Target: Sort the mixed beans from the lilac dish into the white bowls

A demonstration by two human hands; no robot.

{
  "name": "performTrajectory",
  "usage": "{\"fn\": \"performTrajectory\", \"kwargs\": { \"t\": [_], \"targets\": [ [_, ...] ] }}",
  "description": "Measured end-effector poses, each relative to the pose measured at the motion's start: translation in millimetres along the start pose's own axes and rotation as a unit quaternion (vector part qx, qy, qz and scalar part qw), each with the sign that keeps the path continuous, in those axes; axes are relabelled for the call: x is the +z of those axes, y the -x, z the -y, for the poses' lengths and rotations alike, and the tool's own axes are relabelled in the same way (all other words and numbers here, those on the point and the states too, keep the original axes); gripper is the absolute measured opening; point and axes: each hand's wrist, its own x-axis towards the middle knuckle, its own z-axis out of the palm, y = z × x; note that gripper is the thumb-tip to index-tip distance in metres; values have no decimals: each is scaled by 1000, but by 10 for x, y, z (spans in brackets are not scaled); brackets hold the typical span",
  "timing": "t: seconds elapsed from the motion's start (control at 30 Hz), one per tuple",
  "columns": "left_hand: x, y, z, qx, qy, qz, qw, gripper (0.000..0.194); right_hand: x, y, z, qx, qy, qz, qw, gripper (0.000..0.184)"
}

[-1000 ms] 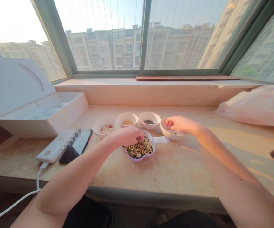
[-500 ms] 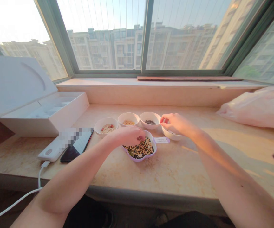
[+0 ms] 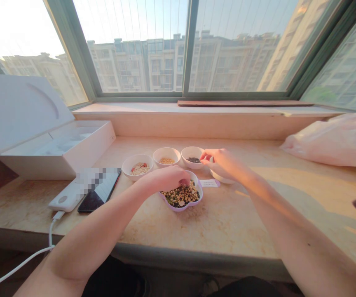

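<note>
Since my right hand (image 3: 224,164) has slid left over the far white bowl (image 3: 221,179), its fingers (image 3: 203,157) pinch just beside the black-seed bowl (image 3: 190,149); can't tell if that grip holds anything; left hand (image 3: 165,180) sits cupped over the purple dish (image 3: 181,208) of mixed beans (image 3: 181,197), curled down at the pile; grip state unclear there too; all bowls stand on the marble windowsill (image 3: 227,227).
</note>
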Motion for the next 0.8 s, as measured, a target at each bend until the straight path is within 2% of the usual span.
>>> {"fn": "performTrajectory", "kwargs": {
  "t": [0.2, 0.33, 0.5, 0.67, 0.8],
  "targets": [
    [-27, 21, 50, 26, -5, -69, 997, 26, 27, 35, 76, -18, -23, -20, 999, 24],
    [-40, 0, 115, 44, 7, -132, 990, 30, 42, 63, 165, -11, -42, -6, 999, 25],
    [-65, -22, 279, 8, 15, -208, 978, 33, 69, 92, 268, -17, -49, -4, 999, 44],
    [-107, 21, 488, -50, 9, -258, 965, 29, 156, 103, 325, -69, -48, -7, 996, 27],
    [-95, 38, 613, -108, -33, -250, 962, 23, 258, 121, 381, -137, -95, 35, 985, 20]
  ]
}}
